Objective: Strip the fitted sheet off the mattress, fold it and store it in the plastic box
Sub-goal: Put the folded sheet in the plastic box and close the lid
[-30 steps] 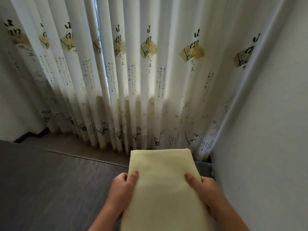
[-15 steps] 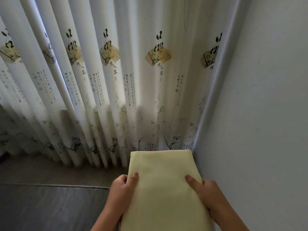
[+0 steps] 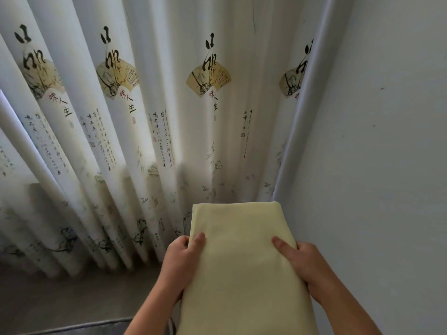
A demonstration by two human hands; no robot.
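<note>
Sheet: the folded pale yellow fabric fitted sheet (image 3: 242,274) is a flat, thick rectangle held up in the air in front of me. Its far edge points toward the corner where curtain meets wall.

Left hand: my left hand (image 3: 179,264) grips the sheet's left edge, thumb pressed on top. The other fingers (image 3: 180,243) curl around the side and mostly go under it, out of sight.

Right hand: my right hand (image 3: 306,264) holds the right edge the same way, thumb lying on the top face and the rest tucked beneath.

Handling: I judge it light, soft and floppy, with nothing fragile about it. The layers could slide or sag open if I let one side go. The cloth looks matte, so it should not be slippery.

Where to hold: both long edges near the middle, as now, pinching through all the layers so the fold stays square.

Stage: stripped and folded, by the look of it, with only the storing left.

Container: no plastic box shows in this view, so I cannot tell where it stands, whether it has a lid on, or what is in it.

Surroundings: a white pleated curtain printed with fans and black calligraphy (image 3: 145,122) hangs ahead. A plain pale grey wall (image 3: 387,165) is close on my right.
</note>
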